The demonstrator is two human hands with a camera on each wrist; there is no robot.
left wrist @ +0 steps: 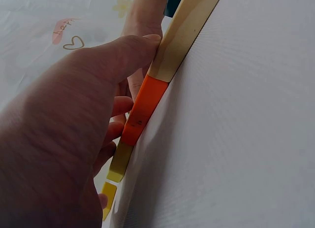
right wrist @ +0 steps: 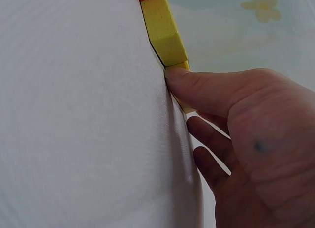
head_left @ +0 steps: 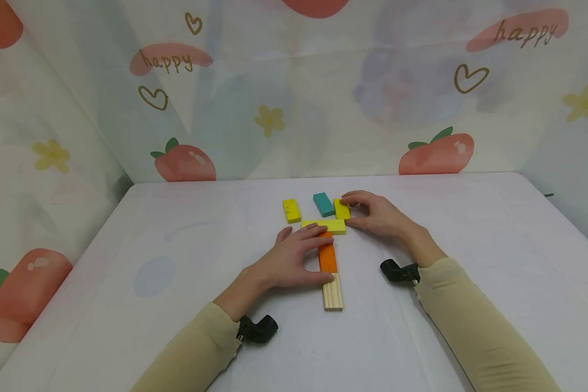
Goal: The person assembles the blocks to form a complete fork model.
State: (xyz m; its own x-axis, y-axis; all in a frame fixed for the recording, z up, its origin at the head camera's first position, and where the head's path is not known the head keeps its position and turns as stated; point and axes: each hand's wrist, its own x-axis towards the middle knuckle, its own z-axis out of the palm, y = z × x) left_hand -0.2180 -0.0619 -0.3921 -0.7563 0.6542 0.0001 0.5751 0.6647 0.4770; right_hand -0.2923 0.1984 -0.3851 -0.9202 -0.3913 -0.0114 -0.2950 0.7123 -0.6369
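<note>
In the head view, a natural wood block (head_left: 332,294) and an orange block (head_left: 328,257) lie end to end, with a yellow block (head_left: 337,227) crosswise at the far end. My left hand (head_left: 294,256) lies spread over this row from the left. Its thumb rests by the wood-orange joint, and its fingertips touch the orange and crosswise yellow blocks. Beyond them, my right hand (head_left: 379,214) pinches a small yellow block (head_left: 342,210) between thumb and forefinger, close behind the crosswise block's right end. In the right wrist view the thumb (right wrist: 192,87) partly hides it.
A teal block (head_left: 324,204) lies tilted just left of the pinched block. Farther left is another yellow block (head_left: 291,210). A white cloth covers the table (head_left: 103,283), and a printed curtain (head_left: 313,109) stands behind its back edge.
</note>
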